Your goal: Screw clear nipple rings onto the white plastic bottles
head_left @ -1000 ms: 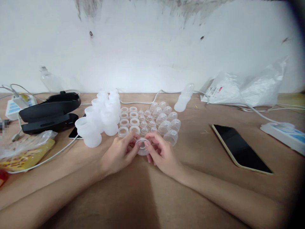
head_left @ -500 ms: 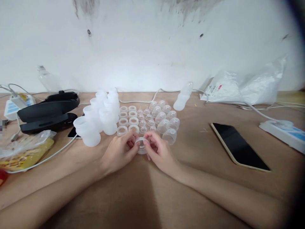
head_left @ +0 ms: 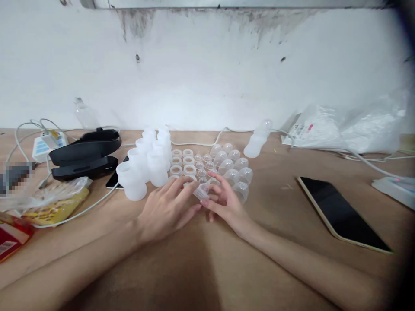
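My right hand [head_left: 228, 204] grips a translucent screw ring [head_left: 201, 191] of a baby bottle between thumb and fingers, tilted just above the table. A clear teat seems to sit in it, partly hidden by the fingers. Beside it, my left hand [head_left: 170, 203] has its fingers stretched and apart, fingertips close to the ring's left edge; whether they touch it I cannot tell. Behind the hands stand rows of white rings [head_left: 176, 160], small clear teats [head_left: 200, 165] and clear dome caps [head_left: 226, 166]. To their left are several frosted bottles [head_left: 132, 183].
An assembled capped bottle [head_left: 256, 140] stands at the back. At right lie a phone [head_left: 343, 214], a power strip [head_left: 394, 192] and white plastic bags [head_left: 343, 127]. The left side holds a black case [head_left: 86, 153], a yellow snack bag [head_left: 58, 207], a red box [head_left: 13, 235] and cables.
Both hands gripped the ring, which lay level; now it is tilted in my right hand. My left fingers have loosened and stretched out. The camera view has tilted up and shifted left.
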